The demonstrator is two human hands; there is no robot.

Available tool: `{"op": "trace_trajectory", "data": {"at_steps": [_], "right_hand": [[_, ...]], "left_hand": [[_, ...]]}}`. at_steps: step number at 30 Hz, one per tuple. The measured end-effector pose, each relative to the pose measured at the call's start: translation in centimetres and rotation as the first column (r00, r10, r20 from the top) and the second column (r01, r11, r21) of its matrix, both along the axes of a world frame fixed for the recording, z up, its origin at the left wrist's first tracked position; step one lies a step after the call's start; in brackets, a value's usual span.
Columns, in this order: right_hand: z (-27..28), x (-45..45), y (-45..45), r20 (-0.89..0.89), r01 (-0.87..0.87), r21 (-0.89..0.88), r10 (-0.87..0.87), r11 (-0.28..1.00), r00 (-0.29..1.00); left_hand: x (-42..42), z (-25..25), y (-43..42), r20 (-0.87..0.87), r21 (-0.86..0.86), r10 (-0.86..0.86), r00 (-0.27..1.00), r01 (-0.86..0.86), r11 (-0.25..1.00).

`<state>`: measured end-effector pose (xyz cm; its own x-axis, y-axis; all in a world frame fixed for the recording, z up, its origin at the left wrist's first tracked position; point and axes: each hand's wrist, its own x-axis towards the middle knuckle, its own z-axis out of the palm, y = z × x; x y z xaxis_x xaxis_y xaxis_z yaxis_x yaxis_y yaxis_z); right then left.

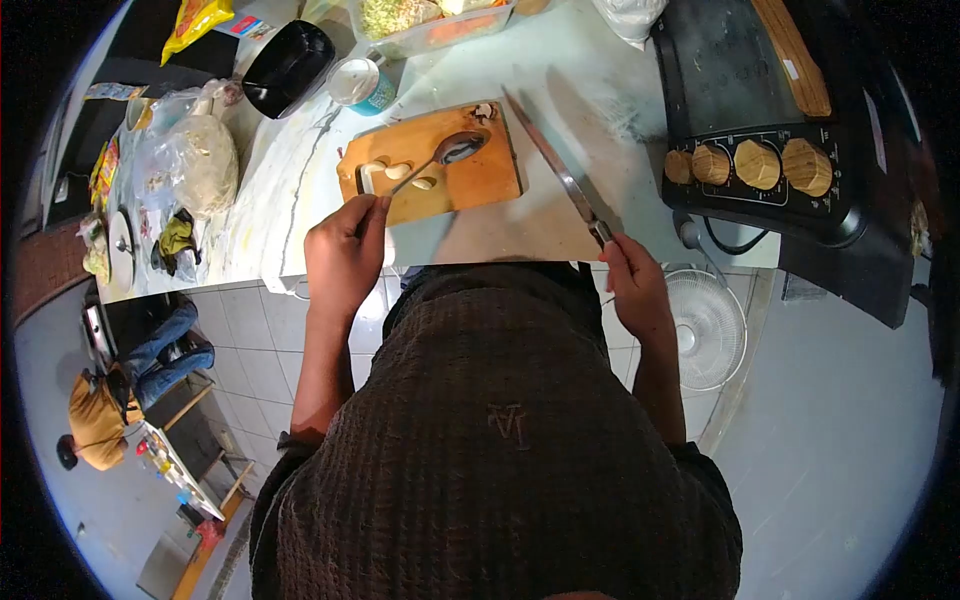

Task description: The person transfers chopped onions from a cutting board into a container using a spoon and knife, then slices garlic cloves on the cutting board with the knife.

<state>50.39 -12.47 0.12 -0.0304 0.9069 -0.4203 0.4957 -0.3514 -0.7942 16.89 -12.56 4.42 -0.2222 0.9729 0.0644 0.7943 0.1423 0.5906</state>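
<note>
My left hand (345, 250) is closed around the handle end of a metal spoon (460, 148), whose bowl lies over the right half of a wooden cutting board (485, 185). Beside the spoon's handle, several pale pieces that look like garlic cloves (398, 171) rest on the board. A dark mark or scrap shows at the board's far right corner. My right hand (636, 283) grips the handle of a long knife (552, 157) at the counter's front edge. The knife's blade points away from me, just right of the board and apart from it.
Behind the board stand a white-and-blue tub (362, 88), a black container (288, 70) and a clear box of chopped vegetables (430, 30). A black cooker with wooden knobs (757, 165) is at right, plastic bags (195, 165) at left. A fan (695, 330) stands below; a person (100, 420) sits behind left.
</note>
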Motion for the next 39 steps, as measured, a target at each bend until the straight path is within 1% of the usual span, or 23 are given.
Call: {"op": "trace_trajectory", "data": {"at_steps": [1, 2, 3, 5, 7, 8, 11, 12, 15, 18, 20, 21, 23, 24, 26, 27, 29, 30, 32, 33, 35, 37, 39], "right_hand": [[0.8, 0.5, -0.1, 0.003, 0.005, -0.003, -0.005, 1.000, 1.000], [1.9, 1.0, 0.0, 0.083, -0.039, -0.034, 0.042, 0.999, 0.996], [2.7, 1.4, 0.0, 0.160, -0.081, -0.069, 0.091, 0.994, 0.983], [3.3, 1.9, -0.4, 0.184, -0.065, -0.043, 0.072, 0.997, 0.980], [4.9, 1.9, -0.4, 0.230, -0.030, -0.130, 0.059, 0.991, 0.971], [4.5, 2.5, -0.7, 0.219, -0.067, -0.086, 0.084, 0.994, 0.972], [4.3, 2.9, -1.3, 0.204, -0.084, -0.050, 0.092, 0.995, 0.975], [3.9, 3.1, -1.5, 0.203, -0.076, -0.053, 0.085, 0.996, 0.976], [2.8, 3.3, -1.9, 0.128, -0.062, -0.021, 0.064, 0.998, 0.990], [2.6, 3.3, -1.8, 0.135, -0.063, -0.077, 0.073, 0.995, 0.988], [2.1, 3.7, -1.7, 0.057, -0.026, -0.128, 0.034, 0.991, 0.998], [1.8, 4.0, -1.7, 0.055, -0.019, -0.130, 0.027, 0.991, 0.998], [1.2, 4.8, -1.6, -0.018, -0.021, -0.191, 0.018, 0.981, 1.000], [0.9, 5.1, -1.7, -0.019, -0.017, -0.190, 0.014, 0.982, 1.000], [0.4, 5.6, -1.7, -0.100, -0.010, -0.239, -0.014, 0.971, 0.995], [0.5, 5.8, -1.6, -0.101, -0.011, -0.238, -0.013, 0.971, 0.995], [0.7, 5.9, -1.5, -0.089, 0.029, -0.293, -0.058, 0.956, 0.994], [0.9, 5.8, -1.3, -0.090, 0.025, -0.292, -0.054, 0.956, 0.995], [1.2, 5.5, -1.0, -0.123, 0.042, -0.290, -0.081, 0.956, 0.989], [1.2, 5.2, -0.7, -0.124, 0.035, -0.285, -0.073, 0.958, 0.990], [1.2, 4.2, 0.1, -0.167, 0.017, -0.217, -0.054, 0.976, 0.984], [1.8, 2.4, 1.5, -0.187, -0.011, -0.169, -0.021, 0.986, 0.982], [2.7, 0.3, 3.4, -0.206, -0.049, -0.116, 0.025, 0.992, 0.978]], "left_hand": [[0.0, 0.1, 0.0, 0.013, -0.033, 0.031, 0.999, -0.030, 0.999], [0.0, 0.0, 0.1, 0.013, 0.002, 0.019, 1.000, -0.019, 1.000], [0.0, -0.2, 0.2, 0.015, 0.000, 0.014, 1.000, -0.014, 1.000], [-0.1, -0.4, 0.2, 0.036, 0.021, 0.015, 0.999, -0.016, 1.000], [-0.2, -0.6, 0.3, 0.031, 0.026, 0.002, 1.000, -0.002, 1.000], [-0.2, -0.7, 0.3, 0.026, 0.032, -0.007, 1.000, 0.007, 0.999], [0.0, -0.6, 0.5, 0.031, 0.017, 0.012, 0.999, -0.012, 1.000], [0.1, -0.7, 0.5, 0.030, 0.015, 0.004, 1.000, -0.005, 1.000], [0.1, -0.8, 0.6, 0.016, 0.014, 0.001, 1.000, -0.002, 1.000], [0.1, -0.9, 0.8, 0.019, -0.004, 0.013, 1.000, -0.013, 1.000], [0.0, -1.2, 0.9, 0.001, 0.006, 0.011, 1.000, -0.011, 1.000], [0.0, -1.1, 1.0, 0.000, 0.003, 0.003, 1.000, -0.003, 1.000], [0.0, -1.1, 1.2, -0.010, 0.003, -0.003, 1.000, 0.003, 1.000], [0.1, -1.1, 1.3, -0.010, 0.004, -0.006, 1.000, 0.006, 1.000], [0.0, -1.2, 1.5, 0.004, -0.001, 0.014, 1.000, -0.014, 1.000], [0.0, -1.2, 1.5, 0.003, -0.001, 0.015, 1.000, -0.015, 1.000], [-0.2, -1.1, 1.6, 0.009, -0.036, 0.048, 0.999, -0.048, 0.998], [-0.2, -1.0, 1.6, 0.010, -0.034, 0.053, 0.999, -0.052, 0.998], [-0.5, -0.5, 1.5, 0.031, -0.092, 0.101, 0.994, -0.098, 0.991], [-0.6, -0.2, 1.4, 0.031, -0.086, 0.108, 0.994, -0.105, 0.991], [-1.0, 0.3, 1.2, 0.090, -0.064, 0.221, 0.971, -0.216, 0.974], [-2.7, 0.1, 0.8, 0.142, 0.057, 0.225, 0.964, -0.235, 0.970], [-4.0, 1.2, 0.8, 0.126, 0.105, 0.270, 0.954, -0.284, 0.953]]}}
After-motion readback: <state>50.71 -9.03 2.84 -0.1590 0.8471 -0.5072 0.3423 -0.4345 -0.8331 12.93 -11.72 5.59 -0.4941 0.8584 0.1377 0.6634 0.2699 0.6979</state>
